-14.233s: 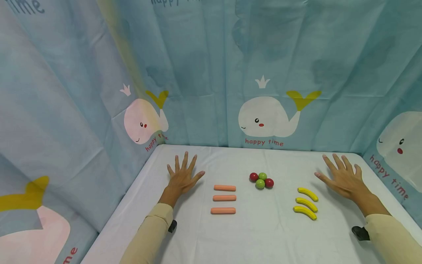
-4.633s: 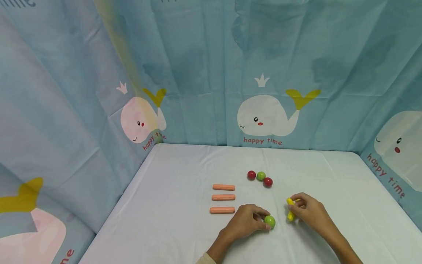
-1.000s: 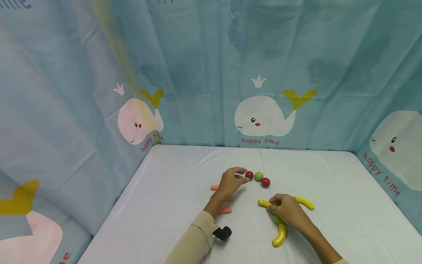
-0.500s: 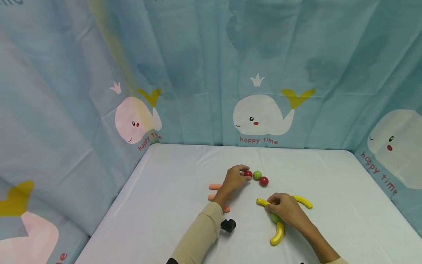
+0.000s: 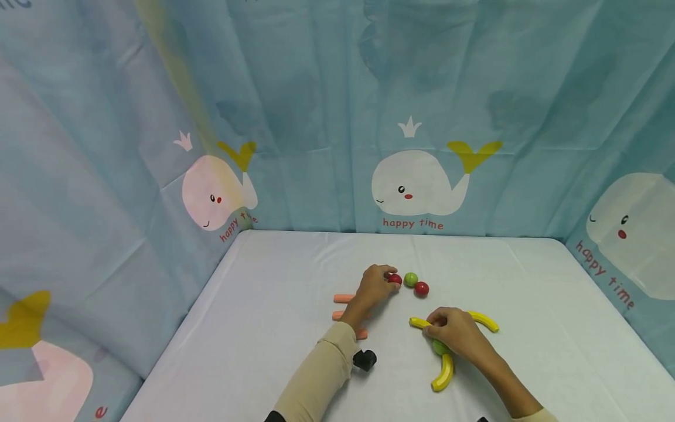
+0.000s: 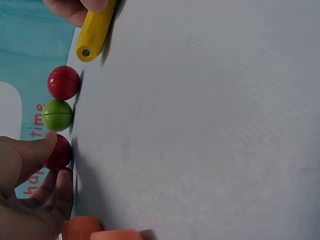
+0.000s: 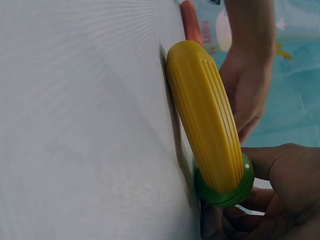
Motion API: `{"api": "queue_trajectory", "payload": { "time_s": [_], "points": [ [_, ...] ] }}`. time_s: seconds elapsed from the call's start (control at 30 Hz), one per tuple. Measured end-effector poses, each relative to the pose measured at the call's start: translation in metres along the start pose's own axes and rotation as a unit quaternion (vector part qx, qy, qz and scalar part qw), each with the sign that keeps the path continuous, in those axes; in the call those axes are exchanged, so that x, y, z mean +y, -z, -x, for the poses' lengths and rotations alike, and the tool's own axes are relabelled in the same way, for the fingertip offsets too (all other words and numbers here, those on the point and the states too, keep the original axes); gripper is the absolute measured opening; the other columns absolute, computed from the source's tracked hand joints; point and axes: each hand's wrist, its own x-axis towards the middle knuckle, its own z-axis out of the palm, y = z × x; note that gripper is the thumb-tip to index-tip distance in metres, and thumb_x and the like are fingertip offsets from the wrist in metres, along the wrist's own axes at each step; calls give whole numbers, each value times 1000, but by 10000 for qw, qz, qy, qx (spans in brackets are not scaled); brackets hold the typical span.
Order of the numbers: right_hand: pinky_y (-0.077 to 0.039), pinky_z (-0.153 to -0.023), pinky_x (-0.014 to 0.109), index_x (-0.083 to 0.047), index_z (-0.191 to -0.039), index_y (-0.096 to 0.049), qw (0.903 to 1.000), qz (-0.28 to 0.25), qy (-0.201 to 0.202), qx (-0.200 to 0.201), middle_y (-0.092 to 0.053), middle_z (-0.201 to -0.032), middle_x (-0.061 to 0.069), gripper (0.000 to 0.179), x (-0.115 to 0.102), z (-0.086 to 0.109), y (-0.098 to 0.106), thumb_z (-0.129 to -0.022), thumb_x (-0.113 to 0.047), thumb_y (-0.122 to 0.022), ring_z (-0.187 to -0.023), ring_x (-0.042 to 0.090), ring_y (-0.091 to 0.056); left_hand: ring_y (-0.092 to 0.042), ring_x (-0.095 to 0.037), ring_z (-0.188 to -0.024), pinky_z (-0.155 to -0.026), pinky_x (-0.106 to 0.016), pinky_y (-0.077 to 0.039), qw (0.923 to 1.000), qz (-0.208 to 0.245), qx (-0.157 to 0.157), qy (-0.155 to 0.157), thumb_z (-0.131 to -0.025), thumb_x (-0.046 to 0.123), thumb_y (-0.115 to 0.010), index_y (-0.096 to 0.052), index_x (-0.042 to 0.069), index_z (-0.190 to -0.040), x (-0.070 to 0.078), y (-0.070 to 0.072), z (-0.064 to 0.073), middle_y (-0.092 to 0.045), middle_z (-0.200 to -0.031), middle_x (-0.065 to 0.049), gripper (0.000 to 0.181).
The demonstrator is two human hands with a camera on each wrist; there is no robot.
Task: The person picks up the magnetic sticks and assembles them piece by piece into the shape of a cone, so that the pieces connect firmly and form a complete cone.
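Observation:
My left hand (image 5: pixel 375 287) pinches a red ball (image 6: pixel 61 152) between thumb and fingers at the back of the table. Right beside it lie a green ball (image 5: pixel 411 279) and another red ball (image 5: pixel 421 289). With thumb and fingertips, my right hand (image 5: pixel 457 333) pinches a yellow toy banana (image 5: pixel 419 323) that points left. Partly hidden under that hand is a second green ball (image 5: pixel 440 347), with a banana (image 5: pixel 443 373) running from it toward the front. A third banana (image 5: pixel 483 321) extends to the right from behind the right hand.
Several orange ridged sticks (image 5: pixel 344 298) lie partly covered by my left forearm. A white cloth covers the table (image 5: pixel 527 281). Blue curtains (image 5: pixel 295 193) printed with whales stand behind and at both sides. A black wrist device (image 5: pixel 364 360) sticks out by the left sleeve.
The bananas have gone from a stacked row to spreading around one green ball. My left hand left that ball there, went to the back and closed its fingers on a red ball.

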Motion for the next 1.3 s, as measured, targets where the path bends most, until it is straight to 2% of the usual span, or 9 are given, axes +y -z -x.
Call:
{"api": "queue_trajectory", "payload": {
  "time_s": [0.17, 0.33, 0.53, 0.77, 0.87, 0.97, 1.07, 1.3],
  "points": [
    [-47, -64, 27, -5, -102, -78, 10000, 76, 13, 3, -64, -81, 0, 19, -1, 0, 0, -88, -16, -84, -77, 16, -56, -61, -20, -111, -97, -37, -55, 9999, 106, 39, 113, -96, 11, -79, -73, 6, -131, 0, 0, 6, -66, -125, -11, 36],
    [-50, -66, 27, -4, -103, -78, 10000, 83, -28, -23, -65, -84, 1, 20, -2, 0, 2, -90, -17, -83, -79, 17, -57, -66, -14, -103, -91, -31, -57, 9986, 528, -19, 63, -95, 15, -81, -72, 9, -128, 0, 4, 19, -69, -123, -5, 34],
    [-52, -66, 27, -5, -107, -77, 9999, 48, -108, -14, -66, -87, 2, 22, -1, 2, 8, -90, -17, -83, -81, 17, -58, -72, -13, -100, -86, -27, -59, 9953, 826, -367, -340, -95, 12, -81, -71, 10, -134, -2, 9, 40, -70, -124, -6, 41],
    [-52, -63, 26, -5, -110, -76, 10000, -18, -54, 21, -66, -87, 2, 22, 1, 4, 12, -90, -14, -81, -80, 18, -58, -70, -9, -97, -85, -23, -57, 9907, 1048, -763, -421, -93, 14, -83, -74, 12, -126, -3, 10, 61, -73, -116, 2, 34],
    [-53, -63, 25, -4, -110, -75, 10000, -19, 31, 65, -65, -86, 2, 21, 2, 5, 12, -90, -12, -81, -79, 18, -58, -70, -7, -96, -84, -23, -57, 9905, 999, -860, -388, -92, 16, -85, -73, 14, -123, -1, 7, 66, -74, -113, 4, 34],
    [-51, -62, 24, -5, -111, -75, 9999, -19, 71, 85, -65, -86, 2, 22, 0, 5, 12, -90, -11, -80, -77, 18, -57, -71, -5, -97, -85, -22, -58, 9906, 920, -921, -411, -91, 17, -86, -73, 13, -126, 0, 3, 67, -74, -115, 4, 38],
    [-51, -62, 24, -5, -111, -75, 9999, -35, 97, 79, -65, -85, 2, 22, -1, 6, 11, -90, -9, -80, -76, 18, -56, -71, -5, -96, -84, -21, -57, 9910, 767, -953, -547, -91, 16, -86, -74, 11, -129, 1, 0, 67, -74, -117, 2, 41],
    [-51, -64, 24, -5, -109, -75, 9998, 2, 148, 99, -67, -85, 1, 21, -1, 7, 9, -90, -10, -80, -76, 17, -58, -68, -5, -96, -83, -19, -54, 9912, 553, -994, -673, -91, 18, -86, -78, 11, -125, 3, -2, 69, -70, -114, 2, 36]
  ]
}}
